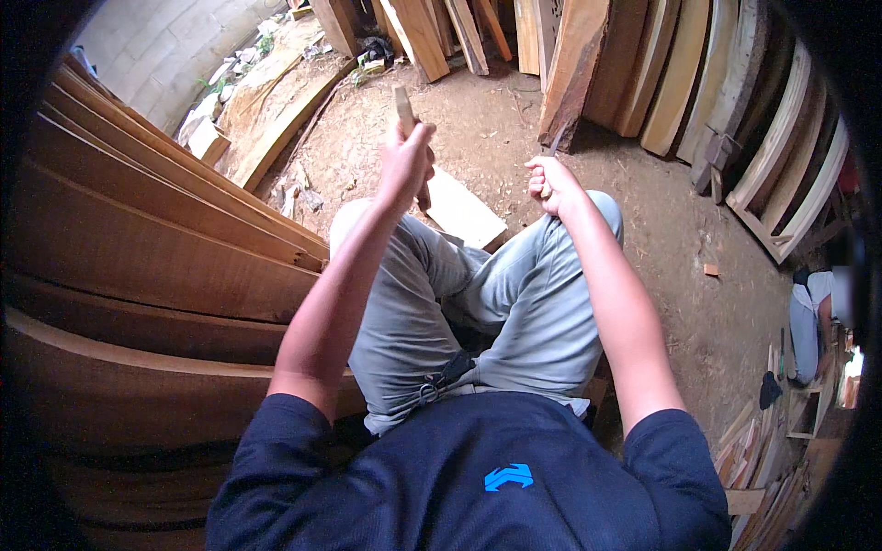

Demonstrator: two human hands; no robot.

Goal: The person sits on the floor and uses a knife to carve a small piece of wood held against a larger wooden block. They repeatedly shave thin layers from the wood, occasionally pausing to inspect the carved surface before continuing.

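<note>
My left hand [404, 167] is raised over my left knee, its fingers wrapped round a short wooden stick [403, 106]. One end of the stick stands out above the fist and a darker end shows below it. Over my right knee, my right hand [559, 184] is closed on a slim tool with a narrow grey blade [556, 138] pointing away from me. A bit of its light handle shows between the fingers; its exact kind is unclear. Between and beyond my knees lies a pale flat board [464, 209] on the dirt floor, apart from both hands.
Long planks [165, 248] are stacked along my left side. Upright boards [675, 78] lean at the far side and far right. A beam [289, 124] lies on the dirt at far left. Another person [807, 317] bends over at the right, near scattered timber strips [758, 459].
</note>
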